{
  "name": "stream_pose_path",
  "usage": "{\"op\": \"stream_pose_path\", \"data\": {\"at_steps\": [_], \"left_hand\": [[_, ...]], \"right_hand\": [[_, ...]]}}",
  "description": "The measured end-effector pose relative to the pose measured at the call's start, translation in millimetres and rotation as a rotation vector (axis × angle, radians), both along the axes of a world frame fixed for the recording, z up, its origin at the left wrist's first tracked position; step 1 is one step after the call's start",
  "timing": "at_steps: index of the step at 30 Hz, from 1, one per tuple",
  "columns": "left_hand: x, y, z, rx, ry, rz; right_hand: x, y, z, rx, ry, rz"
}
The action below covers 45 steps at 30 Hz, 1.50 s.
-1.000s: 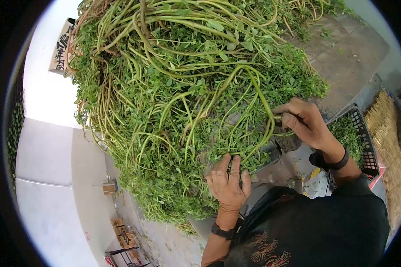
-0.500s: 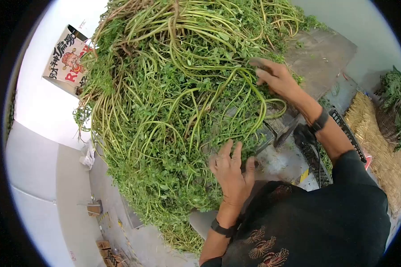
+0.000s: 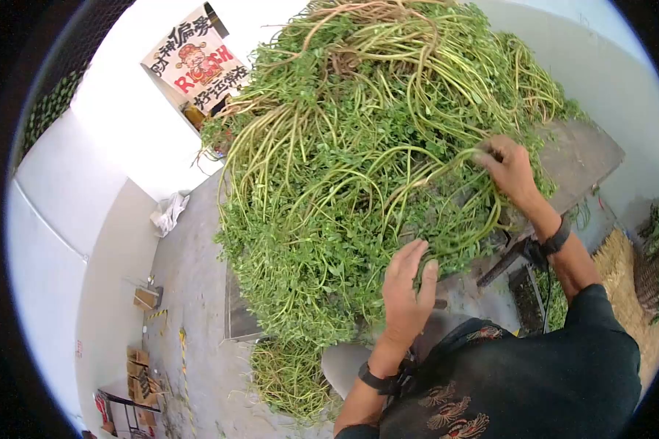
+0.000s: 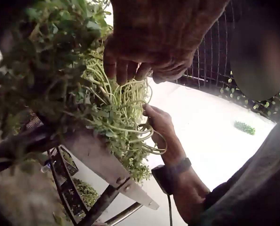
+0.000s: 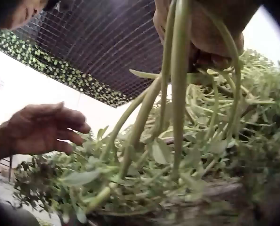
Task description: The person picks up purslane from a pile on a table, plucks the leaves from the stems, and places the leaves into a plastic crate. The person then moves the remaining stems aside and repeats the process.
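Observation:
A big heap of green leafy plants (image 3: 307,219) with long pale stems covers most of a table. My right hand (image 3: 511,170) pinches the end of a few thick stems (image 3: 454,162) at the heap's right side; in the right wrist view the stems (image 5: 179,80) hang down from beneath that hand (image 5: 210,33). Over the heap's near edge is my left hand (image 3: 410,293), its fingers extended and no stem held. The left wrist view shows this left hand (image 4: 154,37) above the stems, with the right hand (image 4: 160,123) beyond it.
Bare table top (image 3: 582,157) shows at the right. Below it are a dark crate (image 3: 527,293), a straw mat (image 3: 616,274) and a basket of greens (image 3: 652,274). More plants (image 3: 289,380) lie on the floor under the near edge. A poster (image 3: 198,62) hangs on the wall.
My right hand has gone from the looped lower stems to the stem ends farther up and now pinches them. The left hand has lifted off the plants. The head view has shifted, showing more floor.

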State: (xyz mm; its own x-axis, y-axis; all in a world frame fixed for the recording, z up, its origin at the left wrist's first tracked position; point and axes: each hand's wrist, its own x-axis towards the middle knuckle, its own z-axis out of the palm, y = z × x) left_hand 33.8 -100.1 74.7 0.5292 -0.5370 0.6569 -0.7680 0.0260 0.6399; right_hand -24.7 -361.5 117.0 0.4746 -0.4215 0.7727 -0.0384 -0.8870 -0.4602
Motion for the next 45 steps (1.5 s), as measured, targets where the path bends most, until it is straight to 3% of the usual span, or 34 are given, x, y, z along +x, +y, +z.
{"op": "stream_pose_path", "data": {"at_steps": [1,3,5,7,9,11,14,15,17,20,23,25,27,29,31,33,39,45], "left_hand": [[4,0,5,-0.011,-0.005,0.007],[11,2,13,-0.025,0.231,-0.035],[20,0,13,0.006,0.262,-0.043],[24,-6,8,-0.055,0.535,-0.106],[30,-11,5,-0.127,0.747,-0.215],[40,-14,-4,-0.209,1.04,-0.505],[30,-19,1,-0.304,1.151,-0.601],[28,-21,1,-0.3,1.163,-0.599],[23,-25,-4,-0.25,1.001,-0.873],[20,-24,6,-0.035,0.964,-0.758],[17,-36,-10,0.027,0.924,-0.746],[14,-42,-18,0.062,0.904,-0.745],[8,-48,-19,0.194,0.908,-0.617],[4,-53,-23,0.179,0.901,-0.605],[2,-54,-27,0.264,0.769,-0.588],[0,-56,-29,0.263,0.781,-0.566],[-6,-56,-35,0.279,0.673,-0.466],[-12,-55,-31,0.298,0.598,-0.387]], "right_hand": [[-1,14,6,-0.011,-0.005,0.007],[1,45,17,-0.16,-0.01,0.148],[4,71,23,-0.215,-0.049,0.202],[9,90,20,-0.283,-0.072,0.279],[17,100,10,-0.315,-0.125,0.341],[18,113,4,-0.322,-0.111,0.376],[22,121,0,-0.275,-0.159,0.415],[22,118,4,-0.262,-0.118,0.45],[24,104,11,-0.166,-0.045,0.473],[22,56,16,0.29,0.123,0.479],[21,5,-18,0.452,0.128,0.558],[0,5,-18,0.551,0.164,0.53],[-19,3,-24,0.653,0.198,0.497],[-30,-3,-35,0.8,-0.063,0.472],[-46,-4,-42,0.804,-0.104,0.412],[-66,-2,-49,0.782,-0.07,0.213],[-109,6,-62,0.917,0.01,0.18],[-101,-1,-66,0.923,-0.03,0.165]]}}
